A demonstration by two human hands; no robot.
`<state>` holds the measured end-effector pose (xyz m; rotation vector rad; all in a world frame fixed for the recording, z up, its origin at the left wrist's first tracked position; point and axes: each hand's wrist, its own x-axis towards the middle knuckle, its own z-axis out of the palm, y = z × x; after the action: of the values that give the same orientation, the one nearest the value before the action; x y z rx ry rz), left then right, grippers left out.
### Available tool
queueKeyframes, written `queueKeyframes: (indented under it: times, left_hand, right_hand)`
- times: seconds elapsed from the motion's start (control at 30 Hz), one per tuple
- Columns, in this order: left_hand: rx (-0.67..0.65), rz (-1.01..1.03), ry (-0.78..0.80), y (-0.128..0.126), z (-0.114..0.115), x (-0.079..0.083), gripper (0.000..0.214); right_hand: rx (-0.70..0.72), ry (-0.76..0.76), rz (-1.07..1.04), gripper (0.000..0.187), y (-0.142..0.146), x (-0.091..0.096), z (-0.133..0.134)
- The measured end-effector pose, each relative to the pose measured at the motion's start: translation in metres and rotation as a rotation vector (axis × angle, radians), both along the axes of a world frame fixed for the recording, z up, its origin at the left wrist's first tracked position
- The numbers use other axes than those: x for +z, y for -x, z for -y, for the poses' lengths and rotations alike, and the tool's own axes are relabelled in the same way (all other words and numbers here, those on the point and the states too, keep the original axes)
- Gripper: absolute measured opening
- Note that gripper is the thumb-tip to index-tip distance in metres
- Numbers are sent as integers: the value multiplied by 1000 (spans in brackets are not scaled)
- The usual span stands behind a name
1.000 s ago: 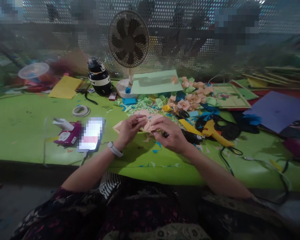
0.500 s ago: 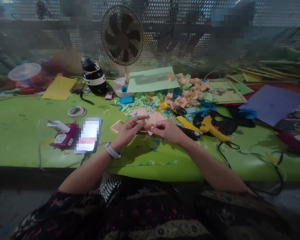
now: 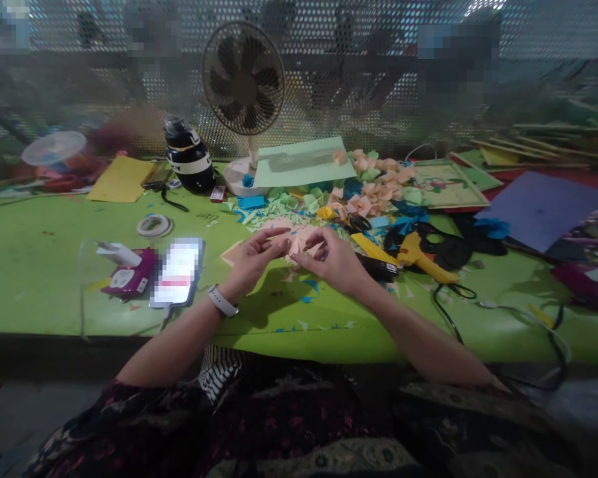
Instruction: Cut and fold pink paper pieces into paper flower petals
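My left hand (image 3: 256, 257), with a white watch band on its wrist, pinches a small peach paper piece (image 3: 296, 247) between thumb and fingers. The paper's exact shape is hard to make out against the peach paper behind it. My right hand (image 3: 337, 262) is at the other side of that piece, thumb close to its lower edge and fingers spread apart. Beneath the hands are peach paper sheets (image 3: 274, 224) and small scraps. A folded peach paper (image 3: 230, 254) rests just left of my left hand. Right of my right hand lies a black-handled tool (image 3: 379, 267).
Green and peach paper petals (image 3: 386, 182) are heaped behind. A yellow glue gun (image 3: 423, 259) with a cable lies right. On the left are a phone (image 3: 177, 272), a tape roll (image 3: 154, 226) and a purple power strip (image 3: 129, 275). A fan (image 3: 244, 86) and black bottle (image 3: 192, 162) stand at the back.
My right hand's fingers have loosened from a tight pinch and spread around the peach paper piece. My left hand stays nearly in place. The view has tilted up slightly.
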<state>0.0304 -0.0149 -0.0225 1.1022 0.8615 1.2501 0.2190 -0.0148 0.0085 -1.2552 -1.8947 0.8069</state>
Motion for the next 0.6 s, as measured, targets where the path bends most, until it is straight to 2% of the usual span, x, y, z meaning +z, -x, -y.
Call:
queueKeyframes:
  times: [0.23,0.4,0.53,0.6]
  left_hand:
    - [10,-57,-37,-2,2,2,42]
    - [-44,19,110,4,0,3,42]
    - [-186,-13,229,9,1,9,35]
    - [-209,-49,253,10,1,11,33]
  right_hand:
    - [101,62,-91,32,4,-11,0]
    - [128,137,-262,27,0,-5,-3]
    - [129,115,-249,28,-6,1,-6]
    - [150,131,-229,29,-8,1,-7]
